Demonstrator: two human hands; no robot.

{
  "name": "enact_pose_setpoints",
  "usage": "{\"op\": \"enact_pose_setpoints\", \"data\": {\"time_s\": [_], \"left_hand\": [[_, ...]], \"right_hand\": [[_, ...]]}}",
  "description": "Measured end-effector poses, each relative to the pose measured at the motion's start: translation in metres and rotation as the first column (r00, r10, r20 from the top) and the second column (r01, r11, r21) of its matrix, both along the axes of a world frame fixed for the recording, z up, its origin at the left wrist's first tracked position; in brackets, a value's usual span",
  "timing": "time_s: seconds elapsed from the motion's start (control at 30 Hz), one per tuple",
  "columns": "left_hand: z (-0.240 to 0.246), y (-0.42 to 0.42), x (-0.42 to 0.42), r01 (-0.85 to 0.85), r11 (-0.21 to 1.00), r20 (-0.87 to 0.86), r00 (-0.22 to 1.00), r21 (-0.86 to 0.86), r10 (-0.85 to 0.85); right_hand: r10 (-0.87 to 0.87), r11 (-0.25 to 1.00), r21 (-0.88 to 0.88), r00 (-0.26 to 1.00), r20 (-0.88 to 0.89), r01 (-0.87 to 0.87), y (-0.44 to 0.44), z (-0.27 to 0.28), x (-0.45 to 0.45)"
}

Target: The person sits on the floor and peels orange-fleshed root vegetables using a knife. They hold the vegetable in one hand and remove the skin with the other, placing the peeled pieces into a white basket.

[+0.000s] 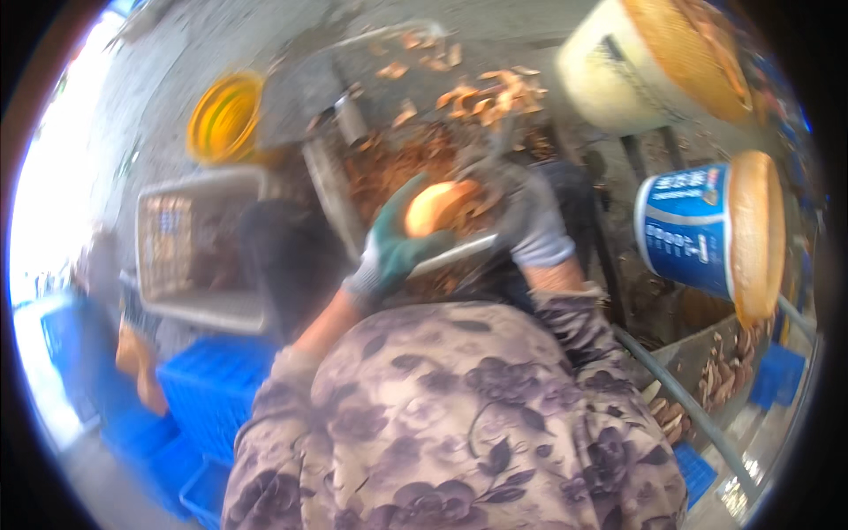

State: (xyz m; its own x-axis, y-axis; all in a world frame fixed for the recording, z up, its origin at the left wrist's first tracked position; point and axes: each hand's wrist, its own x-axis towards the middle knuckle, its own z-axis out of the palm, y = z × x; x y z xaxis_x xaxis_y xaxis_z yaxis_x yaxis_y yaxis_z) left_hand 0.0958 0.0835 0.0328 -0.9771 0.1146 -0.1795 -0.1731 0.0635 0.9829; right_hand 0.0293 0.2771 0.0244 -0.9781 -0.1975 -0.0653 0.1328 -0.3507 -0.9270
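Observation:
My left hand [395, 237], in a green-coated knit glove, is curled around a smooth orange peeled root [437, 209], which looks like a sweet potato. My right hand [533, 205], in a grey glove, is close by on the root's right side. Motion blur hides its fingers, and whether it holds a tool cannot be made out. Both hands are above a pale-rimmed crate [329, 192] between my knees. Brown and orange peelings [411, 159] fill the crate. Beyond it, lighter orange pieces [497, 96] lie in a heap.
A yellow basin [225, 118] and a white plastic crate [205, 311] are at left. Blue crates [212, 387] stand lower left. On the right are a cream bucket [609, 73] and a blue-labelled bucket [686, 228]. A grey pipe [695, 411] runs beside several roots [725, 374].

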Motion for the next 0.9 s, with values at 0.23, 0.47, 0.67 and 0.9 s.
{"op": "enact_pose_setpoints", "data": {"time_s": [0.23,0.47,0.67,0.9], "left_hand": [[0.011,0.007,-0.007,0.072,0.988,-0.026,0.997,0.136,-0.069],[0.027,0.012,-0.003,0.063,0.962,0.122,0.988,0.265,-0.098],[0.064,0.029,-0.028,0.262,0.877,0.075,0.946,0.402,-0.316],[0.085,0.04,-0.044,0.275,0.817,0.008,0.946,0.507,-0.323]], "right_hand": [[-0.016,0.926,-0.358,0.962,0.273,0.117,0.023,-0.008,-0.021],[0.411,0.889,-0.311,0.885,0.217,-0.337,0.012,0.008,0.02],[0.36,0.901,-0.315,0.919,0.161,-0.298,0.044,0.037,0.027],[-0.101,0.727,0.54,0.844,-0.527,0.425,0.191,0.087,0.01]]}}
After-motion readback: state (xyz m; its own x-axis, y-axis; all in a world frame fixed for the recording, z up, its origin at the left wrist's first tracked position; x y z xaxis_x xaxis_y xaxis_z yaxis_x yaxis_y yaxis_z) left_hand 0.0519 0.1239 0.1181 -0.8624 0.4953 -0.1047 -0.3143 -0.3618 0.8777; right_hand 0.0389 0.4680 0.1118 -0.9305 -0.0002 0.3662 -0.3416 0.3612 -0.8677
